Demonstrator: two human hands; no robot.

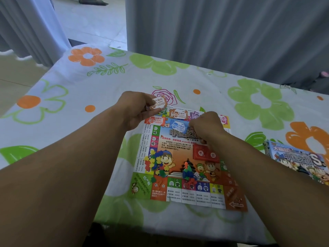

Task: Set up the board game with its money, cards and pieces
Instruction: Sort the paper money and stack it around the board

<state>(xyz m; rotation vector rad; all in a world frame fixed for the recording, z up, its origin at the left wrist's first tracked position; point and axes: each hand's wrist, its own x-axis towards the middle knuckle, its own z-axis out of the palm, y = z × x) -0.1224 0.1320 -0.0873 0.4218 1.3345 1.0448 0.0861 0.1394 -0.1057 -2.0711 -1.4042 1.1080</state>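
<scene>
Tablecloth [99, 86], banknote [159, 103] (orange) in left hand [135, 108] — over board [179, 189]

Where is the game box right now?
In the head view, the box lies on the tablecloth at the far right. It is to the right of the board and runs to the frame edge.

Open tablecloth [80, 125] left of board [195, 196]; box [299, 159] right.

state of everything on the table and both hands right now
left hand: holds an orange note
right hand: pinches a blue note
board: unfolded, flat on the tablecloth
red cards: stacked on the board
plastic pieces: heaped on the board
game box: lying right of the board
</scene>
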